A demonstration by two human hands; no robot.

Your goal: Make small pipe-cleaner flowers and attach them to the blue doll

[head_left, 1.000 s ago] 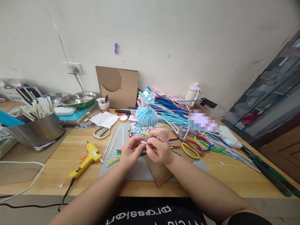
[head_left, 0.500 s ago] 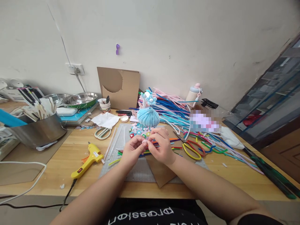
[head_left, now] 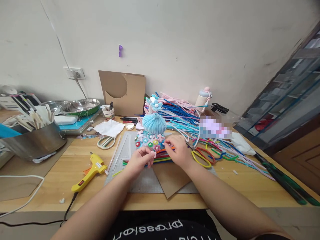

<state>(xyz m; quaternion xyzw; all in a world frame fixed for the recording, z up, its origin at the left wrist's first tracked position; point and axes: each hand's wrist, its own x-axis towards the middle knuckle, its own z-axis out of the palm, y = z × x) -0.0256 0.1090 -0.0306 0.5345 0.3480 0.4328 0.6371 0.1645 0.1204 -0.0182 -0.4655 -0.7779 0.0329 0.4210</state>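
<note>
My left hand [head_left: 142, 160] pinches a small pale pink fuzzy piece [head_left: 154, 154] between thumb and fingertips; its exact shape is too small to make out. To its right, my right hand [head_left: 178, 149] is closed in a pinch, and whatever sits between its fingertips is too small to name. Just beyond both hands stands a light blue fluffy pipe-cleaner ornament [head_left: 154, 124], topped with a blue flower [head_left: 156, 105]. Small colourful flowers [head_left: 156, 147] cluster round its base. Several coloured pipe cleaners [head_left: 162, 160] lie under the hands, partly covered by them.
A yellow glue gun [head_left: 91, 171] lies at left, near white-handled scissors [head_left: 106, 142]. Yellow-handled scissors [head_left: 200, 158] are right of my hands. Behind spreads a pile of pipe cleaners [head_left: 180, 111]. A cardboard piece [head_left: 172, 178] lies on the grey mat [head_left: 142, 185]. A metal pot [head_left: 35, 141] stands far left.
My hands have moved apart, the right one going right and slightly forward, the left keeping the pale pink piece. The whole view has shifted a little.
</note>
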